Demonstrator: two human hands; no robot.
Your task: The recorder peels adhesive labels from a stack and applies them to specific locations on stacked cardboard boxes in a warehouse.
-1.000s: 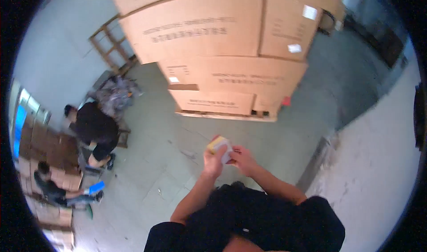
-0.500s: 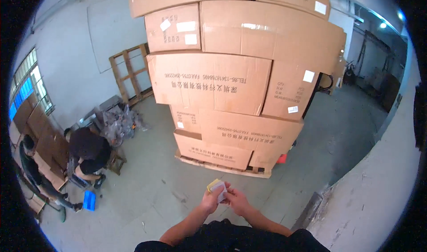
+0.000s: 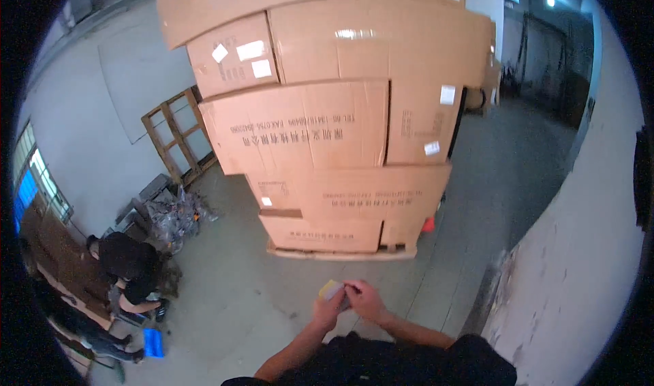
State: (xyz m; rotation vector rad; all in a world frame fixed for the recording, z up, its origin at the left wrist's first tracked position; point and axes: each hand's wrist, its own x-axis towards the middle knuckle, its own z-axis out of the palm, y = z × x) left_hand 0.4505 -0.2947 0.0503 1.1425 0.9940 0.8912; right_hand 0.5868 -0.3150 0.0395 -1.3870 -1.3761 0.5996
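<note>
My left hand [image 3: 327, 310] is closed around a small pad of white and yellow paper slips [image 3: 332, 290], held in front of my body. The fingers of my right hand [image 3: 366, 300] are pinched together at the pad's right edge, touching the slips. Beyond my hands, brown cartons [image 3: 306, 124] rise in a tall stack on a wooden pallet [image 3: 327, 255]. White labels [image 3: 447, 94] are stuck on several of these cartons.
Two people [image 3: 129, 260] are at the left, one seated low, beside a blue bin [image 3: 153, 343]. Plastic-wrapped items [image 3: 176, 219] lie by the wall, near a leaning wooden pallet [image 3: 180, 135]. A white wall [image 3: 545, 277] runs along my right.
The view has turned, so the carton stack appears farther left. My right fingers have shifted up along the pad's edge, while my left hand keeps its grip.
</note>
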